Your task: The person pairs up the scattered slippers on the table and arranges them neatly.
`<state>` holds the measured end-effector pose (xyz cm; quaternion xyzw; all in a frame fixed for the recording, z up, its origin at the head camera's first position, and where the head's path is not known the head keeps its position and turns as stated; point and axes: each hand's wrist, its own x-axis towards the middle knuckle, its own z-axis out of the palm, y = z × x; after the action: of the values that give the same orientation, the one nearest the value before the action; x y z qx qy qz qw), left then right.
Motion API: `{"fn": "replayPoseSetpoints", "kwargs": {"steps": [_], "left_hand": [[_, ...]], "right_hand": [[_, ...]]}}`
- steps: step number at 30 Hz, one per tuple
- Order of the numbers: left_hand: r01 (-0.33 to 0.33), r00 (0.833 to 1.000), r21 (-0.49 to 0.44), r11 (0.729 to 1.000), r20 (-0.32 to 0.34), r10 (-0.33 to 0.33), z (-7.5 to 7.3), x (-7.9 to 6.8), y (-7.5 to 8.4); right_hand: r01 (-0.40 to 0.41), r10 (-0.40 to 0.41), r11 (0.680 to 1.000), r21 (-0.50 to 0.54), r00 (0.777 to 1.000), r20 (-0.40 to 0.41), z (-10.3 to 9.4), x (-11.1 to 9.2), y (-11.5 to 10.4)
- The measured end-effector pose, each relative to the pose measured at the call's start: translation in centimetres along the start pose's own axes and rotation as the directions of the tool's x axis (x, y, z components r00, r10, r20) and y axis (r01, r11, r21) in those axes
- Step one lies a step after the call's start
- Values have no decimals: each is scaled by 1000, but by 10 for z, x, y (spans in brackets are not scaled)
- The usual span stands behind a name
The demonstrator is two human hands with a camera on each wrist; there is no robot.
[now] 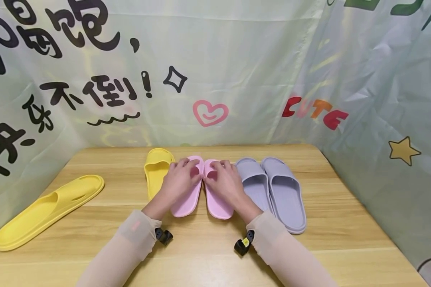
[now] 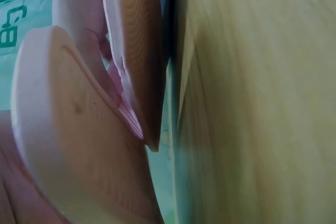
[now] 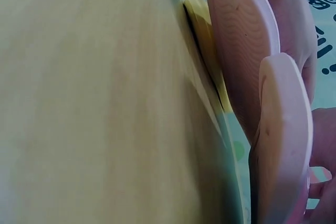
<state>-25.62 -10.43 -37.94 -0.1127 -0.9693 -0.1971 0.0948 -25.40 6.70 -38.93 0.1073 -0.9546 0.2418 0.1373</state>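
Two pink slippers are side by side in the middle of the head view, toes toward the back, their inner edges close together. My left hand [image 1: 177, 178] grips the left pink slipper [image 1: 185, 205] over its strap, and my right hand [image 1: 227, 181] grips the right pink slipper [image 1: 217, 205] likewise. Both wrist views show the undersides of the left pink slipper [image 2: 94, 145] and the right pink slipper [image 3: 278, 124], tilted and off the table at the near end. The hands cover much of the straps.
A yellow slipper [image 1: 154, 163] lies just left of my left hand, partly covered by it. Another yellow slipper [image 1: 54, 209] lies slanted at the far left of the wooden table [image 1: 201, 263]. Right of the pink pair stand two grey-lavender slippers [image 1: 287, 203]. A printed curtain [image 1: 255, 59] surrounds the table.
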Motion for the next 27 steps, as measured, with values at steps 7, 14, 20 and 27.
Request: {"fn": "replayPoseSetpoints", "kwargs": {"steps": [7,14,20,27], "left_hand": [[-5,1000,77,997,22,4,-1,-4,4],[-33,998,128,991,60,25,-1,-8,6],[-75,993,149,986,97,61,1,-10,6],[-96,990,164,982,117,77,0,-11,4]], "right_hand": [[5,-5,999,-53,1000,9,3,-3,-1],[24,-21,995,-100,999,35,5,-4,-2],[54,-45,991,-123,996,76,3,-6,-1],[73,-62,990,-122,993,96,2,-8,-1]]}}
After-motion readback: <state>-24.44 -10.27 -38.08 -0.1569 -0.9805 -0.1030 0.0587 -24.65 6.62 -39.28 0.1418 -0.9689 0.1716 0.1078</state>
